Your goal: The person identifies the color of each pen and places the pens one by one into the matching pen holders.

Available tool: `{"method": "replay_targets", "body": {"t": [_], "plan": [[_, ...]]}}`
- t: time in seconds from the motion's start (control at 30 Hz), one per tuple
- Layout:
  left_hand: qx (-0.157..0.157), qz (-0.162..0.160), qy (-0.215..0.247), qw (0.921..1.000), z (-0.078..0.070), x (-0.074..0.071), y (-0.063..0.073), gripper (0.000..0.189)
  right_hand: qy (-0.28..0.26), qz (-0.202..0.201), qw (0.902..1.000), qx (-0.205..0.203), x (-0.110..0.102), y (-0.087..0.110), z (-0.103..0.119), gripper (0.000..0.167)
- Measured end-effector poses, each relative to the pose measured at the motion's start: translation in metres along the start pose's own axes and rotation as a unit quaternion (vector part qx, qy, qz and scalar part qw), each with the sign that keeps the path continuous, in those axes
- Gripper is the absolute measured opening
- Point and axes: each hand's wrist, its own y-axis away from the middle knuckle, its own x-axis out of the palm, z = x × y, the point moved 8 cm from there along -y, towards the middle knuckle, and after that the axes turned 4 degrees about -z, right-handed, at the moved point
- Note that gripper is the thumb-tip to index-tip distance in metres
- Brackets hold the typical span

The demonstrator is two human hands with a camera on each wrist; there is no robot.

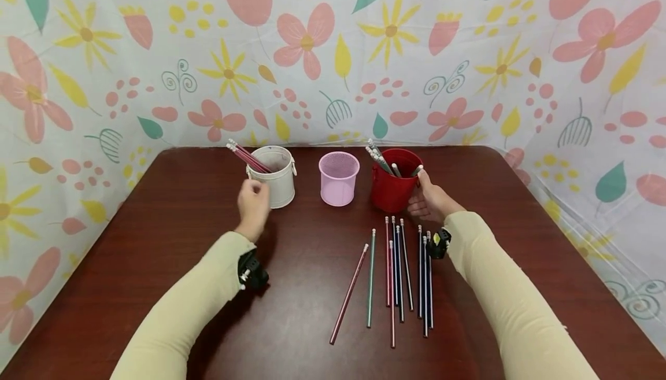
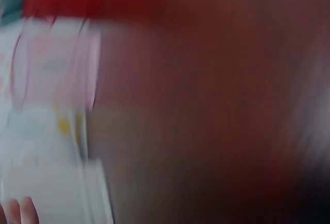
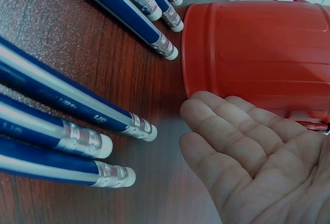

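Note:
My left hand (image 1: 253,203), slightly blurred, is at the near left side of the white bucket (image 1: 281,189), its fingers loosely bent. Red pencils (image 1: 244,155) lean out of that bucket. In the left wrist view, fingertips (image 2: 23,211) show against the white bucket (image 2: 51,188). My right hand (image 1: 434,198) is beside the red bucket (image 1: 391,194), thumb up near the white eraser of a pencil (image 1: 417,170) leaning at its rim. The right wrist view shows straight fingers (image 3: 227,126) along the red bucket (image 3: 258,53) and a bare palm; the thumb is hidden.
Between the buckets stands a pink mesh cup (image 1: 338,186). Several red, green and dark blue pencils (image 1: 398,276) lie on the brown table (image 1: 291,310) in front of the red bucket, erasers pointing away. A patterned cloth (image 1: 333,50) hangs behind the table.

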Motion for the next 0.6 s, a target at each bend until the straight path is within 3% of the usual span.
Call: {"method": "replay_targets", "body": {"t": [0.1, 0.17, 0.2, 0.27, 0.33, 0.4, 0.5, 0.6], "plan": [[0.043, 0.106, -0.041, 0.9927, -0.009, 0.032, 0.024, 0.015, 0.0, 0.004, 1.0, -0.002, 0.0, 0.0, 0.0, 0.1], [0.072, 0.2, -0.1, 0.972, -0.016, 0.056, 0.041, 0.018, -0.002, 0.008, 1.0, -0.005, 0.0, 0.001, 0.001, 0.1], [0.087, 0.249, -0.135, 0.9552, -0.019, 0.068, 0.051, 0.018, -0.003, 0.009, 0.9999, -0.006, 0.001, 0.001, 0.002, 0.101], [0.122, 0.327, -0.213, 0.9126, -0.025, 0.089, 0.069, 0.019, -0.004, 0.008, 0.9999, -0.007, 0.0, 0.001, 0.002, 0.101], [0.145, 0.382, -0.271, 0.8713, -0.029, 0.105, 0.088, 0.017, -0.002, 0.004, 1.0, -0.006, -0.001, 0.001, 0.002, 0.1], [0.161, 0.419, -0.313, 0.8369, -0.033, 0.118, 0.105, 0.015, -0.001, 0.0, 1.0, -0.002, -0.001, 0.001, 0.001, 0.1], [0.165, 0.448, -0.362, 0.8004, -0.034, 0.131, 0.126, 0.021, 0.003, -0.001, 1.0, 0.0, -0.001, 0.002, 0.0, 0.099], [0.155, 0.47, -0.4, 0.7713, -0.033, 0.138, 0.143, 0.029, 0.003, 0.002, 1.0, -0.002, 0.0, 0.001, 0.001, 0.099]]}}
